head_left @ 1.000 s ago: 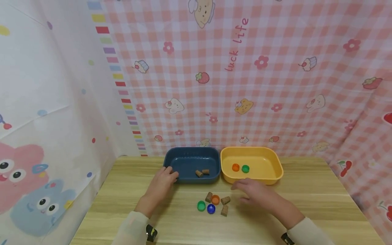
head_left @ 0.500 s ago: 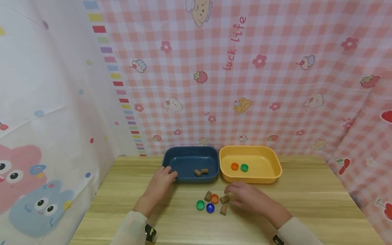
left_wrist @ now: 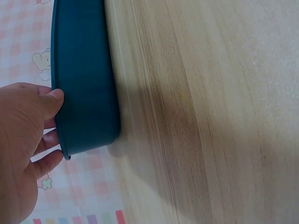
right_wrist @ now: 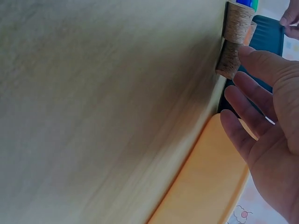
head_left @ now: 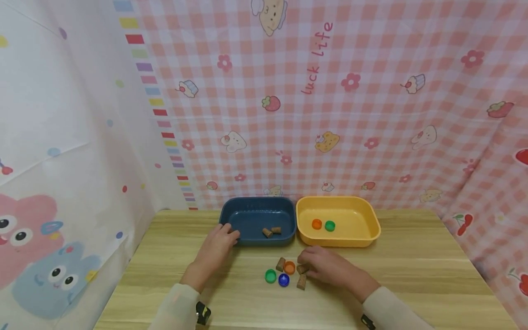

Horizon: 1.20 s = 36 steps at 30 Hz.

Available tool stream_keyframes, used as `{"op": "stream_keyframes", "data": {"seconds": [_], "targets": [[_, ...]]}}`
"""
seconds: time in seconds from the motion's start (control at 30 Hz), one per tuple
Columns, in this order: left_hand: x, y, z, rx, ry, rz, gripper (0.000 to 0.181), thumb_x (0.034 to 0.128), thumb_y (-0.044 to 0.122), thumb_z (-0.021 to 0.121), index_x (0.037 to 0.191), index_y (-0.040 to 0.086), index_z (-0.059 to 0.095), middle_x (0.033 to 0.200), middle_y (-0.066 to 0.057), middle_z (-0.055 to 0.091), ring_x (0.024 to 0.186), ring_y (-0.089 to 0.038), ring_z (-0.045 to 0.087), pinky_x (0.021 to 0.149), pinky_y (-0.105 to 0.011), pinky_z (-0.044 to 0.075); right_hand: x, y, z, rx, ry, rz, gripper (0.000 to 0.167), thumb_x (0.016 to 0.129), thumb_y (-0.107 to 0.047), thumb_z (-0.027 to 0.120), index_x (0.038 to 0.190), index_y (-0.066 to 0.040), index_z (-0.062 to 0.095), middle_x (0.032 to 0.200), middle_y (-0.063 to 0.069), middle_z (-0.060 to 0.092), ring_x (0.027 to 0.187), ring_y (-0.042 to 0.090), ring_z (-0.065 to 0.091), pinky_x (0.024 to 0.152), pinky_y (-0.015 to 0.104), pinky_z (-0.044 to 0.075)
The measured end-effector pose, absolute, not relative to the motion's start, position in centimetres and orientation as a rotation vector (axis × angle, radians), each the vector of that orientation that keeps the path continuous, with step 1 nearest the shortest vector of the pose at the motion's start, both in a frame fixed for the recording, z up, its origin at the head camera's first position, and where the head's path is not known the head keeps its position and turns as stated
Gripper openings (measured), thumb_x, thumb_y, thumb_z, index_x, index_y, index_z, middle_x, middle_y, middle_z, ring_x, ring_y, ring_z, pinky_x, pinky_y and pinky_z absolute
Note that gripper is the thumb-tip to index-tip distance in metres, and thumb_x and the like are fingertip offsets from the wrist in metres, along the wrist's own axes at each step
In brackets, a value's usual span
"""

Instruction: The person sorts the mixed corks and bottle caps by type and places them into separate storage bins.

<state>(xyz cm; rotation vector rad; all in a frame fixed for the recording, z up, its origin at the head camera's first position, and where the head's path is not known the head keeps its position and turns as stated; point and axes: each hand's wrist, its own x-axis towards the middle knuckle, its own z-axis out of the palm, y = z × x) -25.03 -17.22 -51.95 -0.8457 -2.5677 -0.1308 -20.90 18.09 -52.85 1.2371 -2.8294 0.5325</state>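
Wood-grain table (head_left: 416,266): cork (right_wrist: 229,60) (stubby, speckled brown) by right grip (head_left: 330,268), hold unclear; left grip (head_left: 217,241) clasps blue tray (head_left: 247,223).

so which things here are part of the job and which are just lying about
Likely part of the job:
blue tray, rim gripped by left hand; two corks inside
yellow tray; two caps inside
three loose corks, right hand at one
three loose caps

Just there:
table
checked cloth
white printed cloth
black wrist gear
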Motion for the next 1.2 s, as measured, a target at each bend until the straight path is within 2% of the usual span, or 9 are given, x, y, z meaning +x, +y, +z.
{"op": "stream_keyframes", "data": {"seconds": [0.67, 1.0, 1.2], "targets": [[-25.1, -17.2, -52.1, -0.860, -2.496, -0.122, 0.014, 0.0845, 0.010, 0.084, 0.087, 0.013, 0.071, 0.078, -0.003, 0.054, 0.068, -0.021, 0.046, 0.063, -0.032, 0.041, -21.7, 17.8, -53.9, 1.210, -2.917, 0.465, 0.019, 0.090, -0.013, 0.080, 0.105, -0.020, 0.073, 0.102, -0.008, 0.066, 0.090, 0.004, 0.056, 0.083, 0.028, 0.055], [-25.1, -17.3, -52.0, -0.857, -2.559, -0.117, 0.009, 0.0887, 0.012, 0.081, 0.090, 0.013, 0.072, 0.079, -0.003, 0.054, 0.070, -0.021, 0.047, 0.065, -0.033, 0.042, -21.9, 17.4, -54.0, 1.215, -2.919, 0.472, 0.015, 0.091, -0.011, 0.077, 0.104, -0.019, 0.073, 0.100, -0.008, 0.067, 0.087, 0.003, 0.056, 0.082, 0.027, 0.055], [-25.2, -17.3, -52.0, -0.853, -2.558, -0.102, 0.010, 0.0881, 0.012, 0.081, 0.090, 0.014, 0.072, 0.079, -0.003, 0.055, 0.069, -0.021, 0.047, 0.065, -0.033, 0.043, -22.0, 17.4, -53.9, 1.227, -2.912, 0.498, 0.015, 0.090, -0.010, 0.077, 0.101, -0.019, 0.073, 0.096, -0.009, 0.065, 0.084, 0.001, 0.054, 0.079, 0.025, 0.054]]}}
